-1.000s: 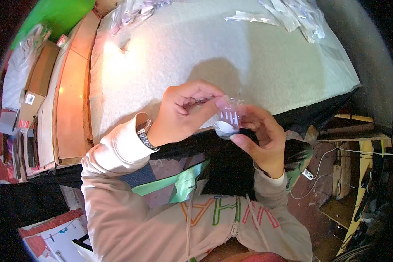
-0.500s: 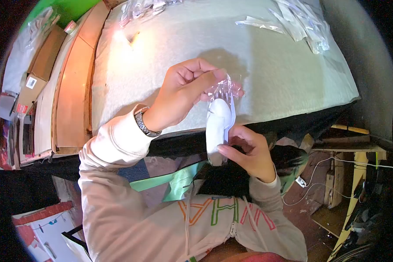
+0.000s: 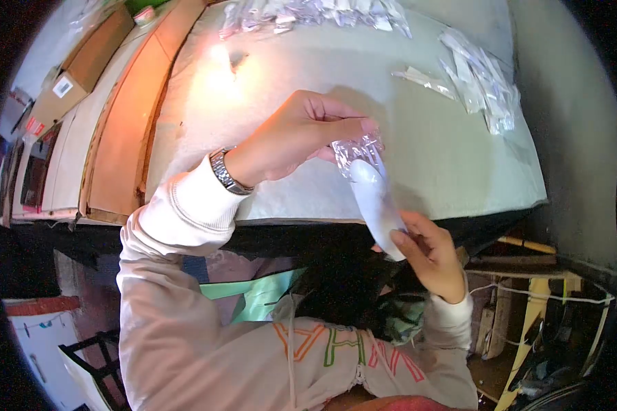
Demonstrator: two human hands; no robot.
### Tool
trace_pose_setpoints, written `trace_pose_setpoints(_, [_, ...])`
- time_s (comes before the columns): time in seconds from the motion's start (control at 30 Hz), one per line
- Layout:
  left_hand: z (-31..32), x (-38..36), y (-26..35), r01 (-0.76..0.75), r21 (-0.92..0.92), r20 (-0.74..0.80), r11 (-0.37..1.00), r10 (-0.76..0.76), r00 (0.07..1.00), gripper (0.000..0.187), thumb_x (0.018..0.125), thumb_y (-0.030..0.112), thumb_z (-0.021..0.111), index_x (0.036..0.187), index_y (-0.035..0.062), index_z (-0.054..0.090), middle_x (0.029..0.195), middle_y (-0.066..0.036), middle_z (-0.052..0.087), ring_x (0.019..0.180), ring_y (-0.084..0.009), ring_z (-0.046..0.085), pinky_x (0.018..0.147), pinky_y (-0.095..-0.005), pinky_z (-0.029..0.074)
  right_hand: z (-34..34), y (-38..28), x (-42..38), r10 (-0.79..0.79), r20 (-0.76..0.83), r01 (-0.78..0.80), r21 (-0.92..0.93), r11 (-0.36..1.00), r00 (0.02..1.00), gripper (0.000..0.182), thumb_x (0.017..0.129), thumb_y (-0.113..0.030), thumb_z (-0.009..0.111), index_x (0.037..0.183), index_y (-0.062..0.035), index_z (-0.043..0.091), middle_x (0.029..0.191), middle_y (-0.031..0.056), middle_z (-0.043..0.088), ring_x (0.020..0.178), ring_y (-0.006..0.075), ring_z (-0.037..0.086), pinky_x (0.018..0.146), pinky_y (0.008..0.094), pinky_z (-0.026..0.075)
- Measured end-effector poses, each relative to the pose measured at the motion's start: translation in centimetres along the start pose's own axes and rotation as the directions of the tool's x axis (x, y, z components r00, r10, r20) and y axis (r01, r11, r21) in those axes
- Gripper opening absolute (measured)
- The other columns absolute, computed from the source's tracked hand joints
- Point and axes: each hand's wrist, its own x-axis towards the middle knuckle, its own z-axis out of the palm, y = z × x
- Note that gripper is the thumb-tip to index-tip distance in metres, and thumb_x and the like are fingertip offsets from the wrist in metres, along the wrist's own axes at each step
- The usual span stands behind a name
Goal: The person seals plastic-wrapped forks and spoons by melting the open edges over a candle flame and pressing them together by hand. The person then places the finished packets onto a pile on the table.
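A clear plastic cutlery packet (image 3: 376,198) hangs tilted between my two hands over the table's near edge. White plastic cutlery, with a spoon bowl uppermost, shows through the wrap. My left hand (image 3: 301,133), wearing a metal watch, pinches the crinkled top end of the wrapper. Lower and to the right, my right hand (image 3: 428,257) grips the bottom end between thumb and fingers. Whatever lies under the spoon is hidden.
The pale-covered table (image 3: 288,185) carries a row of similar packets (image 3: 308,15) at the back and a heap of packets (image 3: 483,79) at the right. A bright flame-like glow (image 3: 225,65) shows at the back left. A cardboard box (image 3: 75,82) stands beyond the wooden edge.
Both hands and the packet have shifted right, and the packet has tilted, its lower end swinging right. The view has shifted, showing more packets at the back.
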Motion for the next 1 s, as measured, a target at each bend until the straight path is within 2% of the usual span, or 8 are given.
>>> trace_pose_setpoints(0.2, [-2.1,0.3,1.7,-0.229,0.336,-0.199,0.914,0.306,0.931,0.02,0.09,0.019,0.061,0.096,0.0021,0.068,0.077,0.0,0.065,0.063,-0.0031,0.054,0.055,-0.02,0.044,-3.3,-5.1,5.3,0.129,0.198,-0.151,0.101,0.983,0.972,0.026,0.097,-0.014,0.049,0.117,0.0019,0.051,0.086,0.0062,0.062,0.072,0.0122,0.062,0.067,0.0247,0.049])
trace_pose_setpoints(0.27, [-3.6,1.0,1.6,-0.317,0.549,-0.221,0.774,0.499,0.838,0.019,0.09,0.021,0.062,0.092,0.0028,0.068,0.072,0.003,0.063,0.058,-0.0009,0.049,0.049,-0.0178,0.037,-3.3,-5.0,8.0,0.012,0.237,-0.025,0.053,0.998,0.972,0.024,0.096,-0.017,0.05,0.111,0.0014,0.054,0.082,0.0045,0.061,0.067,0.0104,0.058,0.063,0.0244,0.048])
trace_pose_setpoints(0.5, [-8.5,0.4,4.0,-0.236,0.703,-0.376,0.671,0.632,0.678,0.019,0.091,0.021,0.06,0.093,0.0041,0.067,0.065,0.005,0.054,0.056,-0.0022,0.043,0.049,-0.0186,0.035,-2.6,-6.4,16.9,-0.167,0.36,0.17,0.025,0.985,0.918,0.023,0.093,-0.025,0.055,0.092,-0.0012,0.057,0.074,0.0034,0.06,0.065,0.011,0.057,0.063,0.0254,0.045])
trace_pose_setpoints(0.6, [-10.9,-0.2,4.4,-0.187,0.857,-0.304,0.481,0.762,0.571,0.018,0.091,0.02,0.059,0.092,0.0045,0.067,0.066,0.004,0.054,0.058,-0.0025,0.044,0.052,-0.0195,0.036,-2.4,-7.1,20.1,-0.17,0.454,0.178,0.026,0.984,0.874,0.028,0.092,-0.029,0.057,0.091,-0.0017,0.058,0.073,0.0038,0.06,0.065,0.0112,0.057,0.063,0.0256,0.044])
trace_pose_setpoints(0.73, [-14.6,-0.5,5.5,-0.241,0.841,-0.418,0.484,0.865,0.279,0.025,0.092,0.025,0.056,0.087,0.0024,0.065,0.061,-0.002,0.057,0.057,-0.0082,0.052,0.051,-0.0254,0.041,-2.2,-7.6,23.7,-0.135,0.486,0.16,-0.01,0.987,0.863,0.031,0.091,-0.033,0.057,0.089,-0.0021,0.058,0.073,0.0046,0.06,0.064,0.0124,0.057,0.064,0.0257,0.044])
trace_pose_setpoints(0.77, [-15.3,-0.8,5.7,-0.235,0.816,-0.477,0.527,0.846,0.24,0.029,0.093,0.029,0.053,0.094,0.0016,0.064,0.073,-0.006,0.063,0.071,-0.0119,0.061,0.062,-0.0265,0.047,-2.1,-7.2,24.8,-0.149,0.486,0.166,0.009,0.986,0.861,0.031,0.091,-0.033,0.057,0.089,-0.0022,0.058,0.073,0.0048,0.06,0.064,0.0128,0.057,0.064,0.0259,0.044])
trace_pose_setpoints(0.87, [-17.9,-0.9,4.9,-0.376,0.679,-0.595,0.63,0.773,0.22,0.039,0.099,0.028,0.039,0.109,-0.0045,0.059,0.104,-0.015,0.064,0.1,-0.0201,0.06,0.089,-0.031,0.045,-1.4,-5.5,27.6,-0.207,0.46,0.168,0.124,0.978,0.863,0.031,0.092,-0.033,0.056,0.088,-0.0023,0.058,0.072,0.0054,0.06,0.063,0.014,0.057,0.063,0.027,0.045])
trace_pose_setpoints(1.0, [-20.2,-0.2,4.2,-0.473,0.551,-0.679,0.687,0.699,0.224,0.043,0.097,0.034,0.042,0.108,-0.0053,0.057,0.104,-0.015,0.064,0.097,-0.0214,0.062,0.085,-0.0316,0.046,0.1,-3.6,29.0,-0.225,0.326,0.134,0.277,0.951,0.918,0.03,0.093,-0.031,0.054,0.088,-0.0017,0.058,0.072,0.006,0.06,0.063,0.0148,0.057,0.06,0.0282,0.046])
